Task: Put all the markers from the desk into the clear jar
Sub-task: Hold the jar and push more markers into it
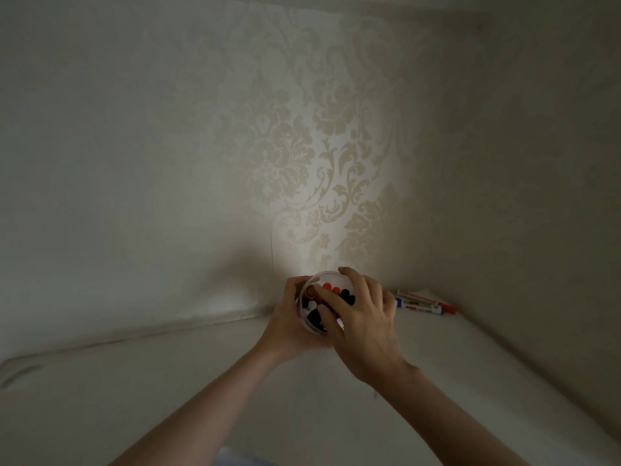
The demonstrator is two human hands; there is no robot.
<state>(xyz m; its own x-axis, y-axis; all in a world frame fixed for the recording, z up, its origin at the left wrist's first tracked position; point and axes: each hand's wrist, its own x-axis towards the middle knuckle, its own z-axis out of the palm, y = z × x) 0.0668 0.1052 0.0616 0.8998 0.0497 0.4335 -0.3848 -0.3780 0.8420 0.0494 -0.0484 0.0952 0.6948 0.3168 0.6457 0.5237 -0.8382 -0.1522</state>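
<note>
The clear jar (321, 280) stands near the back corner of the white desk (302, 398), with several markers upright inside it, showing red and black caps (336, 292). My left hand (289, 317) wraps around the jar's left side and holds it. My right hand (359, 317) lies over the jar's mouth, fingers spread on the marker caps; whether it grips one I cannot tell. Two or three markers (423, 302), red and blue capped, lie flat on the desk to the right of the jar, near the wall.
Patterned wallpaper walls (302, 146) close the desk at the back and on the right, meeting in a corner just behind the jar. A dark smudge (20, 373) marks the desk's far left edge.
</note>
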